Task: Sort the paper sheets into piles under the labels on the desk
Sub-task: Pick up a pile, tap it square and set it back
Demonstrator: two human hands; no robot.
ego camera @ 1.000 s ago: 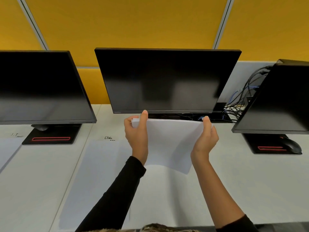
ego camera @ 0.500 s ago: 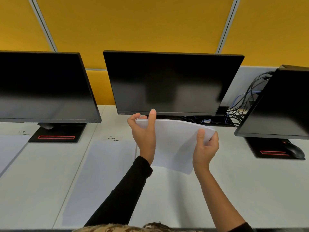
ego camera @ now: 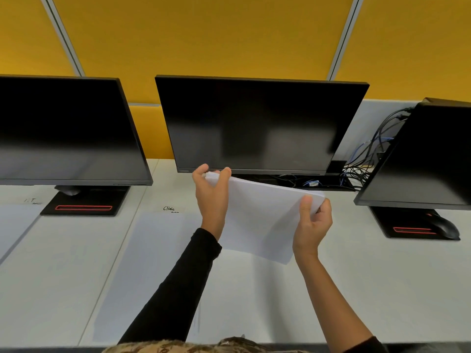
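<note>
Stack of paper sheets (ego camera: 260, 220) was held up off the desk (ego camera: 382, 289), just below the middle monitor (ego camera: 254, 123). Left hand (ego camera: 212, 197) pinched its upper left corner, thumb and fingers closed narrow on the edge. Right hand (ego camera: 312, 225) gripped the right edge, thumb flat on the face, fingers curled behind. Below-left of the monitor, a Clinic label (ego camera: 169, 208) sat above a flat pile (ego camera: 153, 263).

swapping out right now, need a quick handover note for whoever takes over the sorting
Hands: left hand grips the stack at its top left corner; right hand grips its right edge.
Where: the stack is held off the desk, in front of the middle monitor.
Done: a pile lies under the Clinic label; paper also lies under the far-left label.
Left: sort the held stack.
</note>
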